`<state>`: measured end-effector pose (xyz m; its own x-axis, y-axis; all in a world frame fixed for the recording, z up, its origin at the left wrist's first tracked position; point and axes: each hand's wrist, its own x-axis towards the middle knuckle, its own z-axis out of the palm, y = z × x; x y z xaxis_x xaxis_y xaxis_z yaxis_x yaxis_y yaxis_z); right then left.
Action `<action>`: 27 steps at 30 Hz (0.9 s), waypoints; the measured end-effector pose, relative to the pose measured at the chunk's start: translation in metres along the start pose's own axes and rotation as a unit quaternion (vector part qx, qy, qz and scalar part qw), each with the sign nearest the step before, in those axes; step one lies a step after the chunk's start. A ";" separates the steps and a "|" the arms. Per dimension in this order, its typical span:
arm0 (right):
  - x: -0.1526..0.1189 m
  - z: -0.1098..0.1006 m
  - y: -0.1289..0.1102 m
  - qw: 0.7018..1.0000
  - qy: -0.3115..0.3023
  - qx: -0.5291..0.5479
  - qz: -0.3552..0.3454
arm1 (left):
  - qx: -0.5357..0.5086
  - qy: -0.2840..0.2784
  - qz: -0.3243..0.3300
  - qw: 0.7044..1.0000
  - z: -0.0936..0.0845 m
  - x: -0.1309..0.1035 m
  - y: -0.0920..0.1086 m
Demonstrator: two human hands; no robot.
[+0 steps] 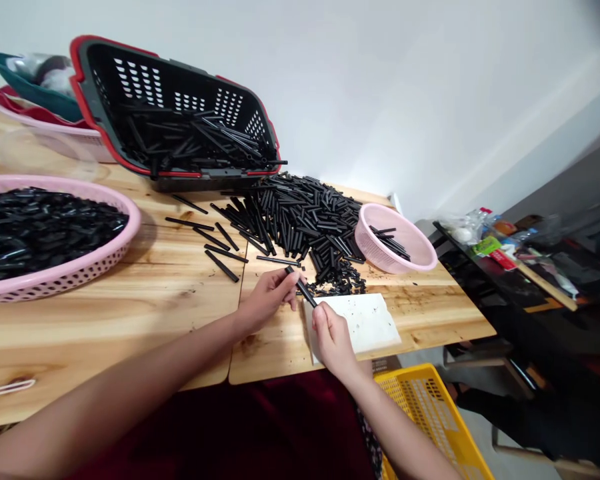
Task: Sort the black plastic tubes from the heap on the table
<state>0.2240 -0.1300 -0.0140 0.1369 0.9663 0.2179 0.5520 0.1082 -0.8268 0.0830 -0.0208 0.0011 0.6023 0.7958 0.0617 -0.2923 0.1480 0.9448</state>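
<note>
Between my two hands a black stick (303, 288) slants down to the right. My left hand (275, 293) pinches its upper end, and my right hand (331, 333) is closed round its lower end, above the left part of a white board (367, 323). Past the board lie small black bits (340, 283) and a big heap of black sticks (305, 213). Several longer sticks (221, 264) lie loose on the wood, left of the heap. To the right of the heap, a small pink basket (395, 239) holds a few black sticks.
A black basket with a red rim (167, 170) leans open behind, full of black sticks. At the left, a large pink basket (130, 223) holds black pieces. A yellow crate (430, 413) sits below the table's front edge (430, 339). Packets (490, 247) lie on a dark surface at right.
</note>
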 end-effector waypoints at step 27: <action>0.013 0.005 -0.003 0.994 -0.019 0.094 0.057 | -0.039 -0.043 -0.042 0.997 -0.007 0.006 -0.006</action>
<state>0.2195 -0.1167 -0.0113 0.1564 0.9827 0.0996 0.3703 0.0352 -0.9282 0.0830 -0.0123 -0.0068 0.6872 0.7264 0.0137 -0.2935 0.2603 0.9198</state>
